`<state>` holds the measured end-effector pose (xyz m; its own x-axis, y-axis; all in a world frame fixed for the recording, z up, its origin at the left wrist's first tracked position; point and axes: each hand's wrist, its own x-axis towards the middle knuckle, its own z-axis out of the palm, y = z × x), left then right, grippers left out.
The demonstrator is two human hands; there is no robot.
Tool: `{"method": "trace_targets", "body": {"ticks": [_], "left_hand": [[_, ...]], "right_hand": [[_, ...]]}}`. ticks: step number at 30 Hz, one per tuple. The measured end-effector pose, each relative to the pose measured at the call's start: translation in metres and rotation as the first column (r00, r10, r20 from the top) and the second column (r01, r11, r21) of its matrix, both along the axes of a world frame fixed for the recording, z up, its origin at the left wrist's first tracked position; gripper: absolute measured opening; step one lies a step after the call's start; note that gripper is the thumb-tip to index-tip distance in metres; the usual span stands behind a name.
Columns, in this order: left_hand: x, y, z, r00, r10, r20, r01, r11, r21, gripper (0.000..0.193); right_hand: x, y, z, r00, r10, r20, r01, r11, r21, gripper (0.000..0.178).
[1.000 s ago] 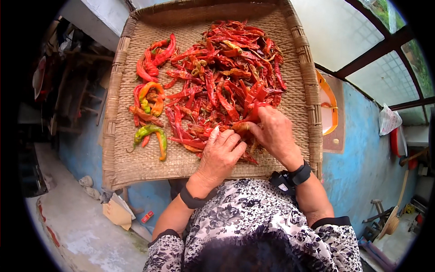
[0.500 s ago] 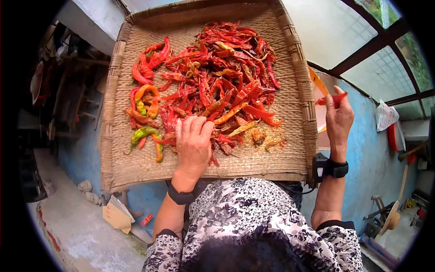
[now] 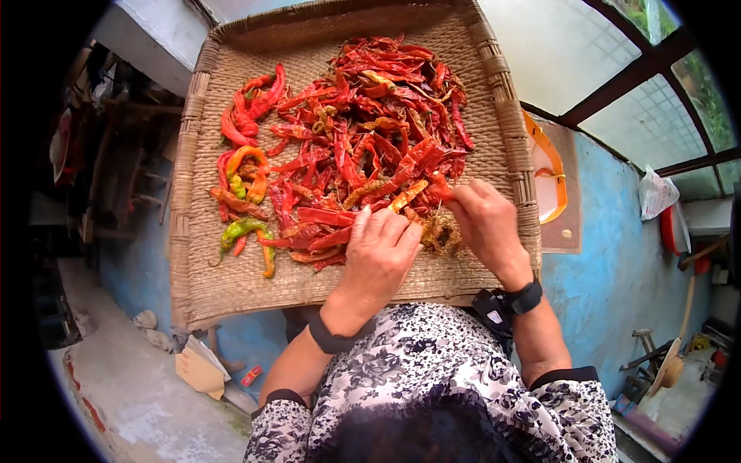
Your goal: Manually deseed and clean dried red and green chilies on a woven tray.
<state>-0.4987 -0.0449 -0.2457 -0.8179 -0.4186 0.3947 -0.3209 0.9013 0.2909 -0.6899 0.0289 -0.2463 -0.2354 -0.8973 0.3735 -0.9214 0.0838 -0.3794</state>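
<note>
A heap of dried red chilli peppers [image 3: 401,108] covers much of a woven tray [image 3: 208,289]. My left hand [image 3: 380,251] rests on the near side of the heap, fingers loosely bent over the chillies, their tips partly hidden. Just to its right, my right hand [image 3: 490,231] is closed in a pinch on a red chilli pepper [image 3: 439,188] at the heap's edge. An orange-yellow chilli [image 3: 407,196] lies between the two hands. Fresher red, orange and green peppers [image 3: 245,225] form a column along the tray's left side.
An orange-rimmed container [image 3: 559,197] stands beyond the tray's right edge, a reddish pepper inside it. Loose yellowish seeds lie near my right hand. Windows slope along the upper right. A straw hat [image 3: 668,372] and tools sit at lower right, cardboard [image 3: 199,372] at lower left.
My right hand has come from above the orange-rimmed container back to the heap; the red chilli it held is out of it. My left hand has shifted right across the chillies.
</note>
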Motion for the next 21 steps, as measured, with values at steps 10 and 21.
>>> {"method": "trace_targets", "body": {"ticks": [10, 21], "left_hand": [[-0.002, -0.018, -0.024, 0.988, 0.103, 0.111, -0.088, 0.987, -0.131, 0.026], [0.024, -0.062, -0.002, 0.955, 0.276, 0.108, -0.254, 0.95, -0.183, 0.022]], "right_hand": [[-0.065, 0.019, 0.047, 0.816, -0.512, -0.268, 0.406, 0.838, -0.365, 0.014], [-0.006, -0.013, -0.013, 0.995, -0.102, 0.004, 0.101, 0.983, 0.152, 0.015]]}}
